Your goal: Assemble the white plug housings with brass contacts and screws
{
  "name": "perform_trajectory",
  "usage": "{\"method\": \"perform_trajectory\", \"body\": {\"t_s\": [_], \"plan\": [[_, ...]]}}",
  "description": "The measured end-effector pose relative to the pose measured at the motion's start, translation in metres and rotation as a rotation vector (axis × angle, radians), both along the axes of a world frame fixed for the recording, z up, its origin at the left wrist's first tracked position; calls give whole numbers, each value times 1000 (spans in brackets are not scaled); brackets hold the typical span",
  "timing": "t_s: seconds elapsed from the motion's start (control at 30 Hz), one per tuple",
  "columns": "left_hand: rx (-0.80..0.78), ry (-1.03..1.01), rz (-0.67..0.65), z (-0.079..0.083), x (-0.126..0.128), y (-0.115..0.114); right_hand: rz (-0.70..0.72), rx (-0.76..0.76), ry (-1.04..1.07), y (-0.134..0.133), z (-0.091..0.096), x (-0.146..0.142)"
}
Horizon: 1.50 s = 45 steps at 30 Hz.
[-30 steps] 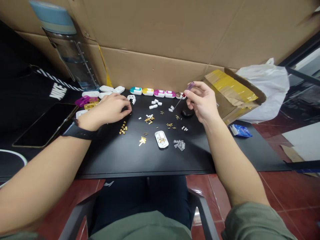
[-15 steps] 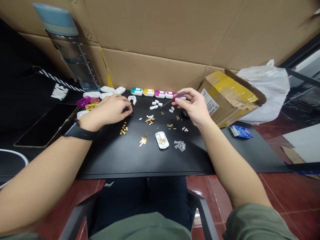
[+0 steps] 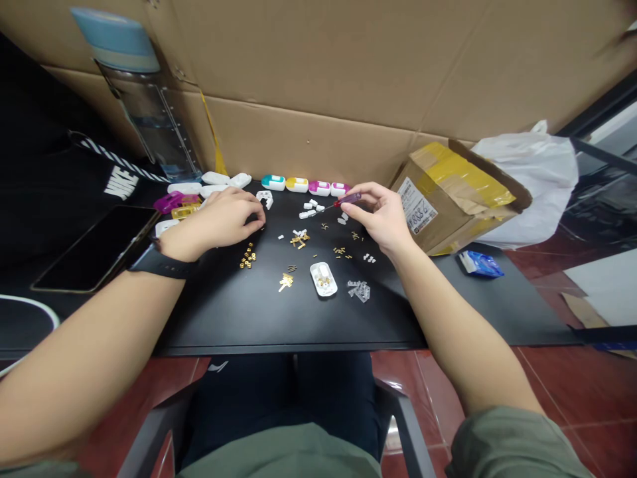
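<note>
My right hand grips a small screwdriver with a purple and red handle. Its thin shaft points left and down, the tip close to a group of small white plastic pieces. My left hand lies low over the table with curled fingers; thumb and fingertips come together, and anything between them is hidden. Just beyond it is a white curved plastic part. Nearer me are round brass pieces, flat brass strips, a brass and white pile and a white open housing with brass parts inside.
Teal, yellow and magenta housings line the back by a cardboard wall. Clear plastic pieces and brass pins lie right of centre. A phone and water bottle stand left, a cardboard box and blue packet right.
My right hand has shifted slightly left and down, bringing the screwdriver to a flatter angle, with its tip nearer the white pieces. My left hand is nearly unchanged.
</note>
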<state>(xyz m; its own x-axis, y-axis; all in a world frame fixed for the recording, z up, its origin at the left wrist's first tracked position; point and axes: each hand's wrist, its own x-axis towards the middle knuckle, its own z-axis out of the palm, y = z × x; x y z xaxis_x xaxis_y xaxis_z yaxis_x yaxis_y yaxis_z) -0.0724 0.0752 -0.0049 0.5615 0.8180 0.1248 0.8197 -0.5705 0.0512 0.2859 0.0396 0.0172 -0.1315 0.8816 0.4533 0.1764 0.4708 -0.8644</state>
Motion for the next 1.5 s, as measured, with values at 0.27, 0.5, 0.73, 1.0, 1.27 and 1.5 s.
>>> {"method": "perform_trajectory", "body": {"t_s": [0.27,0.5,0.73,1.0,1.27,1.5], "plan": [[-4,3,-11,3,1,-3,-27,-20,9,4,-2,4],[-1,7,-10,4,2,-4,-131,11,51,14,-6,15],[6,26,-19,1,0,0,-130,57,71,14,-1,16],[-14,-14,-19,1,0,1,-63,22,16,11,-1,15],[-19,-25,-15,3,2,-2,-34,35,2,8,1,15],[2,13,-8,4,2,-3,-30,44,-5,7,3,15]]}}
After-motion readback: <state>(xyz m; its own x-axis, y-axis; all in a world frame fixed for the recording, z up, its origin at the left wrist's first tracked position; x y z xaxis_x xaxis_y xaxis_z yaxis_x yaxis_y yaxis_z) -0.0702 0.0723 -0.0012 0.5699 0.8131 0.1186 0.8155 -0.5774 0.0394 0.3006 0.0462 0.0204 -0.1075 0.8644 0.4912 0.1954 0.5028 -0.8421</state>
